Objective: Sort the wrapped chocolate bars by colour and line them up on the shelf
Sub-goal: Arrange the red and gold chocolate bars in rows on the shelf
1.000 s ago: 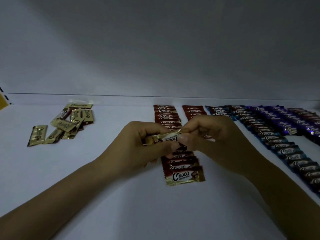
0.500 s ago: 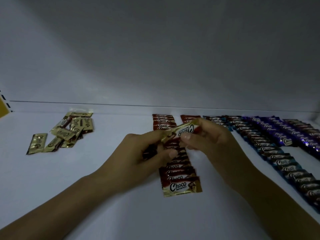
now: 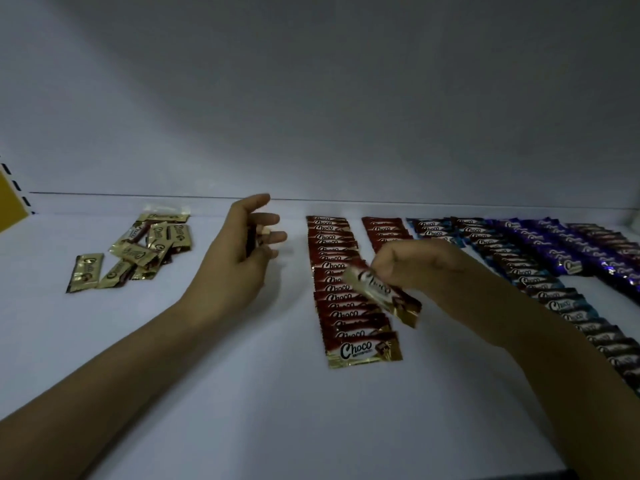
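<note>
My right hand [image 3: 412,268] pinches a red-and-gold wrapped bar [image 3: 381,296] and holds it tilted just above the long red row [image 3: 332,292]. My left hand [image 3: 239,251] hovers over the white shelf [image 3: 242,393], left of that row. Its fingers are partly stretched out, with a dark wrapped bar [image 3: 252,237] caught between them, mostly hidden. A short second red row [image 3: 384,230] lies to the right, then a blue row [image 3: 540,292] and purple rows [image 3: 554,251]. A loose pile of gold bars [image 3: 149,247] lies at the back left.
One gold bar [image 3: 85,271] lies alone left of the pile. A yellow panel [image 3: 10,202] stands at the shelf's left end. The grey back wall [image 3: 311,116] rises behind the rows. Darker bars [image 3: 609,237] run along the far right.
My hands have come apart. The right hand carried the red-and-gold bar down and right over the red row. The left hand swung left and back toward the gold pile.
</note>
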